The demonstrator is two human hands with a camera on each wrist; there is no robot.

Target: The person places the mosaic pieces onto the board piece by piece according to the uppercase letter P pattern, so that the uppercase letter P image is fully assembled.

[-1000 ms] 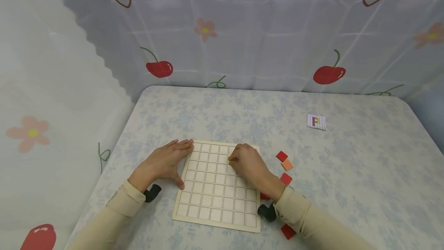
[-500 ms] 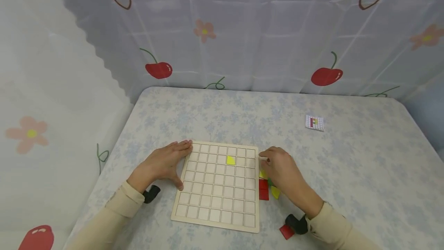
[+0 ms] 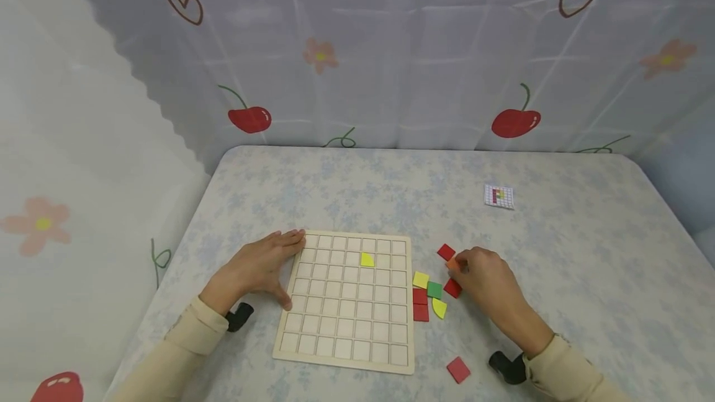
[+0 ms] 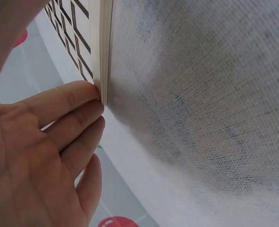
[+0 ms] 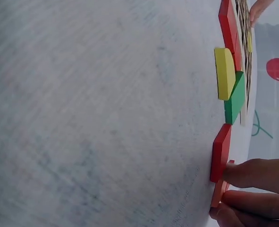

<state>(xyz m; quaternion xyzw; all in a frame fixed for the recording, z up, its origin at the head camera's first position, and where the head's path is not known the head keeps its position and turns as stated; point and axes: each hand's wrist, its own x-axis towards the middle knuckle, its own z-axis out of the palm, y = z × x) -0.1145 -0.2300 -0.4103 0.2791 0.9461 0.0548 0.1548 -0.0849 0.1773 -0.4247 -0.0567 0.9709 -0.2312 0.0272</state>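
Note:
A wooden grid board (image 3: 342, 368) lies flat on the table. A yellow tile (image 3: 367, 260) with one rounded corner sits in a cell of its second row. My left hand (image 3: 261, 267) is spread along the board's left edge, fingertips at the upper corner and thumb lower down; the left wrist view has straight fingers (image 4: 78, 118) against the rim. To the right of the board, my right hand (image 3: 487, 276) pinches an orange tile (image 5: 218, 193) between thumb and fingers. Red tiles (image 3: 446, 252) lie just above and below it.
Beside the board's right edge lie a yellow tile (image 3: 421, 280), a green tile (image 3: 434, 290), a rounded yellow tile (image 3: 439, 308) and stacked red tiles (image 3: 421, 305). One red tile (image 3: 458, 370) is nearer the front. A small pattern card (image 3: 499, 196) lies at back right.
My right hand has let go of the yellow tile in the board's cell and moved right to the orange tile. My left hand has stayed at the board's edge.

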